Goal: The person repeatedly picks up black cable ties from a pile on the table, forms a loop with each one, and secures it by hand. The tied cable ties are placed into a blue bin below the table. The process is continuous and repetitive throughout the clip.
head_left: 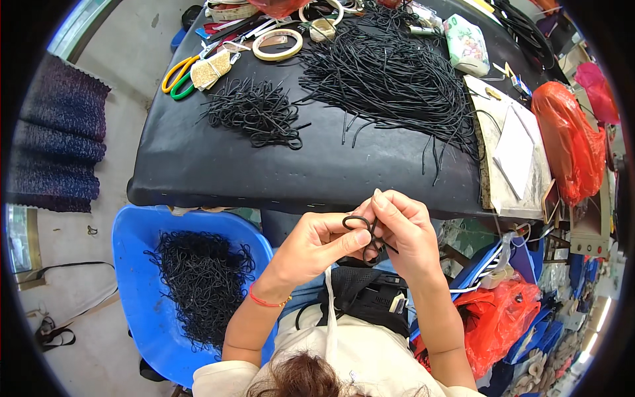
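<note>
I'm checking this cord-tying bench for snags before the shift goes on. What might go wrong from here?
The black cord loop is pinched between the left hand and the right hand in mid-air over the lap, so it may slip and drop. The long cords sprawl toward the table edge and might slide off or tangle.

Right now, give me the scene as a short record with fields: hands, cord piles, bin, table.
left hand: pinches black cord loop
right hand: grips same loop
small cord pile: table left, tangled
large cord pile: table centre, long strands
blue bin: below table, left, holds black cords
scissors: yellow and green handles, far left
table: black top
</note>
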{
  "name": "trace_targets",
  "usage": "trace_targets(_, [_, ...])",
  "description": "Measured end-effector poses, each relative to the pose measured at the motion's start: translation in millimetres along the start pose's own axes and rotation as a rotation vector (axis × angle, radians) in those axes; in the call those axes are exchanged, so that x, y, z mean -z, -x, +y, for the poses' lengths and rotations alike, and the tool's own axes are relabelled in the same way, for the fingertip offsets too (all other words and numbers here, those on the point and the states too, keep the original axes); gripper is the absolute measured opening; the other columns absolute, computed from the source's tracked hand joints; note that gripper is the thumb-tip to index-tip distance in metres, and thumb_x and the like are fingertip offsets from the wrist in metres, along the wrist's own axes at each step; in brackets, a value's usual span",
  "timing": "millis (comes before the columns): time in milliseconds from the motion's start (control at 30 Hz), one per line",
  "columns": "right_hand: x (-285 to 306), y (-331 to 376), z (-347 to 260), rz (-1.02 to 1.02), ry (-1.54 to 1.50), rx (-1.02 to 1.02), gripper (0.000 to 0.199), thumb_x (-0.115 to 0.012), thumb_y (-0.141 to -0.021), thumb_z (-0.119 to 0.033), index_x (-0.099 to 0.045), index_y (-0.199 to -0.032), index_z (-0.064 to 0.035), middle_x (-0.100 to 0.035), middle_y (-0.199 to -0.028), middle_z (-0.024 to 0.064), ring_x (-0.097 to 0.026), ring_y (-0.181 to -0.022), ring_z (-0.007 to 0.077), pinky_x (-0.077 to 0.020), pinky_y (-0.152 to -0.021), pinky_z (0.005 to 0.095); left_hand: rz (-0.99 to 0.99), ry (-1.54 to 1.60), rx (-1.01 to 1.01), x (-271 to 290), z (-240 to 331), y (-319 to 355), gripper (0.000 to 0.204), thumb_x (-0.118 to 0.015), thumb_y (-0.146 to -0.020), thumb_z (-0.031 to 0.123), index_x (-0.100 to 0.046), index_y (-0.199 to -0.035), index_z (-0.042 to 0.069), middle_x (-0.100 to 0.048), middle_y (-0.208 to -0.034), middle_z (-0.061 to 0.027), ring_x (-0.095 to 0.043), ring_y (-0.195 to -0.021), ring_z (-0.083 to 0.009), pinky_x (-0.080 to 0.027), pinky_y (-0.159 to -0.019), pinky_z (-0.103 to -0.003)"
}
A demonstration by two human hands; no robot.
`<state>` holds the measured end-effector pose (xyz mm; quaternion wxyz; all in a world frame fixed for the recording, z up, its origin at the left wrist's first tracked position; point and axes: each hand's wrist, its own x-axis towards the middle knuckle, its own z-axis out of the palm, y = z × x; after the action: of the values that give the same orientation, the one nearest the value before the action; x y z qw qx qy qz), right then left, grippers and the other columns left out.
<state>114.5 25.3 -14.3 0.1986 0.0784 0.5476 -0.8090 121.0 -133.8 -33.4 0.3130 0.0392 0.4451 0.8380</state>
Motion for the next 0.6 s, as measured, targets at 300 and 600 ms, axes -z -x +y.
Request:
trace_targets(300, [9,3,6,0.182,0.127,0.081,0.033,-0.053,-0.091,-0.025,-0.053,-0.111,0.0010,-0.060,-0.099,0.0073,-0.058,-0.085,0.0114,-0.0452,-0.075,0.0238,0.342,0.272,-0.251,-4,-23,-15,0.017,-0.053,-0.089,0.008,-0.057,-0.103,-0.001,-0.063,-0.090,-0.0090,-0.063,-0.081,-0.0158,-0.053,-0.072,-0.026])
trace_targets(600, [11,8,11,0.131,0.317,0.222,0.012,-0.060,-0.085,-0.008,-0.061,-0.093,0.0014,-0.061,-0.083,0.0015,-0.054,-0.074,0.0056,-0.0454,-0.068,0.0199,0.415,-0.178,-0.239,-12,-24,-12,0.012,-0.060,-0.086,0.008,-0.061,-0.092,-0.002,-0.064,-0.080,-0.0059,-0.059,-0.071,-0.0076,-0.051,-0.065,-0.021])
